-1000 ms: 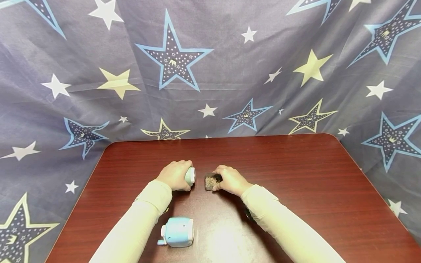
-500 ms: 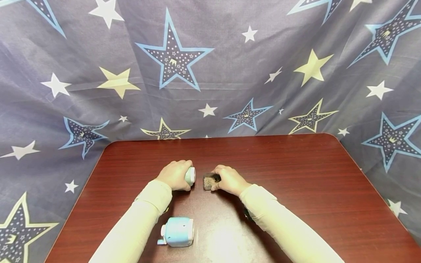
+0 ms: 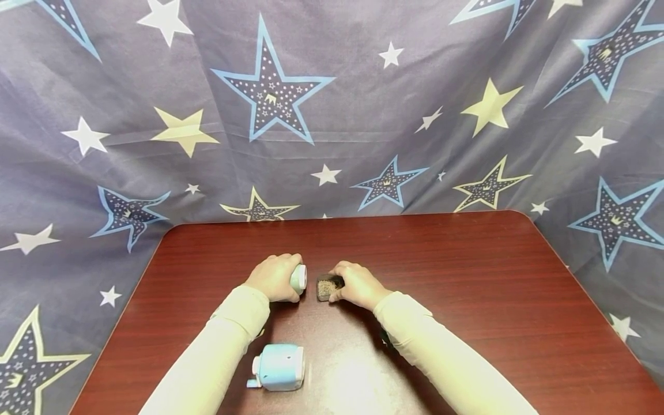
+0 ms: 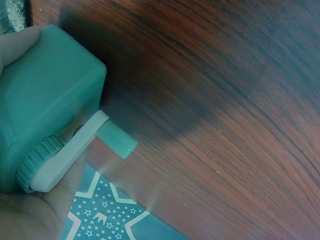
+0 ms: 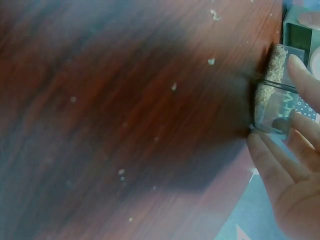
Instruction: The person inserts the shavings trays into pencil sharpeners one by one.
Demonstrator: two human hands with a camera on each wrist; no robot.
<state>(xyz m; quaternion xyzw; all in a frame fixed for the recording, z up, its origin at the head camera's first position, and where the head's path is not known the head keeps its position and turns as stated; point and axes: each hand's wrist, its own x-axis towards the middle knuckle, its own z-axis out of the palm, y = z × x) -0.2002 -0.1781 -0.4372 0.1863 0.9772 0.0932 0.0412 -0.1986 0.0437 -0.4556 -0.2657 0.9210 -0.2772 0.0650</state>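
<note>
My left hand (image 3: 274, 279) grips a green hand-crank pencil sharpener (image 3: 298, 279); its pale crank (image 4: 69, 152) with a green knob shows in the left wrist view. The sharpener lies on its side, and its front end faces the right hand. Between thumb and fingers, my right hand (image 3: 359, 286) holds a clear shavings drawer (image 3: 326, 287) partly filled with light brown shavings. A narrow gap separates the drawer from the sharpener in the head view. In the right wrist view, the sharpener's open cavity (image 5: 299, 37) appears just beyond the drawer.
A light blue crank pencil sharpener (image 3: 280, 367) lies nearer the body, by the left forearm. Small pale crumbs (image 5: 174, 87) are scattered on the reddish-brown table (image 3: 467, 276). A grey star-patterned cloth (image 3: 332, 115) hangs behind the table.
My right hand has shifted slightly left with the shavings drawer, narrowing the gap to the green sharpener. The left hand keeps its grip in nearly the same place.
</note>
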